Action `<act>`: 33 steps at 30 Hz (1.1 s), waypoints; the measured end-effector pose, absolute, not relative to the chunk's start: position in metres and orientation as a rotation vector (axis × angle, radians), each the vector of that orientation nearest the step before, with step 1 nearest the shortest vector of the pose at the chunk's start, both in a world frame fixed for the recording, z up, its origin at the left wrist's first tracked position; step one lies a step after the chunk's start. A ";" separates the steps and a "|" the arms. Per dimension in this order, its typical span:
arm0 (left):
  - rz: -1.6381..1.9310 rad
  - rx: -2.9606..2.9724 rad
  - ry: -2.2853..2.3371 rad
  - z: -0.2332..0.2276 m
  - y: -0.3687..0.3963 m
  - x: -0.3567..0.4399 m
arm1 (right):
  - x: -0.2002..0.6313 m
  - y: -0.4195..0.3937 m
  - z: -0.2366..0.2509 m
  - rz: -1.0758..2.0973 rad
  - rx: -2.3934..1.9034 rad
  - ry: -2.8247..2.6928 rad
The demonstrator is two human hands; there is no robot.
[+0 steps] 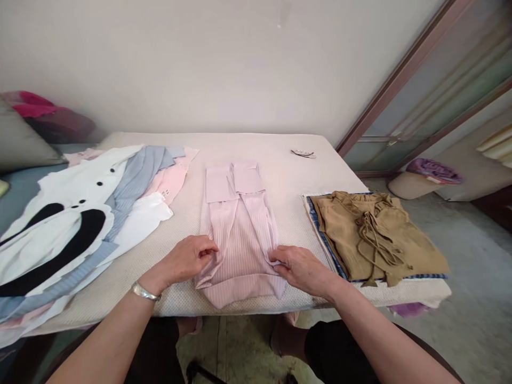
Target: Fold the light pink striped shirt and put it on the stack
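A pale pink ribbed garment (240,234) lies partly folded on the cream table (280,170), its two sleeves folded in and cuffs pointing away from me. My left hand (186,260) pinches the garment's left edge near the hem. My right hand (301,268) pinches its right edge at about the same height. A silver bangle (144,292) sits on my left wrist.
A spread pile of white, black, grey-blue and pink clothes (76,224) covers the table's left side. A folded tan garment with ties (372,234) lies on a blue-edged cloth at the right. A small hair clip (303,153) rests at the far edge. Cushions (24,138) sit far left.
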State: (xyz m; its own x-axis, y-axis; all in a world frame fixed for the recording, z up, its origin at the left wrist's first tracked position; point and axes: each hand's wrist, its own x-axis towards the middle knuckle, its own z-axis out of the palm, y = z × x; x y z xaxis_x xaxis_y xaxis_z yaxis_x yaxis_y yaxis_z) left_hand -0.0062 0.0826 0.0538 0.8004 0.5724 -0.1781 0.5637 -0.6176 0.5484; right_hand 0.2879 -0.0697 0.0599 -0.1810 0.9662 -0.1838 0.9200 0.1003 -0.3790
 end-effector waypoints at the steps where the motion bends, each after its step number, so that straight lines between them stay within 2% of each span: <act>1: 0.013 2.375 0.840 0.054 0.082 -0.006 | 0.290 -0.070 0.061 0.680 -1.910 -2.238; 5: 0.014 2.361 0.861 0.056 0.083 -0.006 | 0.310 -0.074 0.072 0.780 -1.962 -2.076; 8: 0.037 2.358 0.870 0.056 0.086 -0.008 | 0.323 -0.076 0.080 0.667 -2.068 -1.923; 11: 0.081 2.313 0.902 0.057 0.093 -0.012 | 0.319 -0.077 0.077 0.597 -2.000 -1.925; 16: 0.145 2.166 0.894 0.068 0.098 -0.020 | 0.296 -0.079 0.064 0.805 -1.813 -2.198; 20: 0.087 2.153 0.837 0.074 0.094 -0.023 | 0.300 -0.080 0.063 0.878 -1.805 -2.165; 27: 0.216 2.450 0.896 0.056 0.090 -0.026 | 0.319 -0.083 0.068 0.474 -1.937 -2.078; 33: 0.154 2.564 0.769 0.040 0.092 -0.021 | 0.306 -0.086 0.069 0.499 -1.920 -2.157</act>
State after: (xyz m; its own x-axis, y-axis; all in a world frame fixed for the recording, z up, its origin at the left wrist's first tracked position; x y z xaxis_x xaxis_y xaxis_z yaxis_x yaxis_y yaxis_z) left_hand -0.0207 0.0918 0.0405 0.8378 0.5454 -0.0231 0.4943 -0.7400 0.4562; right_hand 0.3057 -0.0857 0.0690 -0.1290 0.9894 -0.0660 0.9181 0.0940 -0.3851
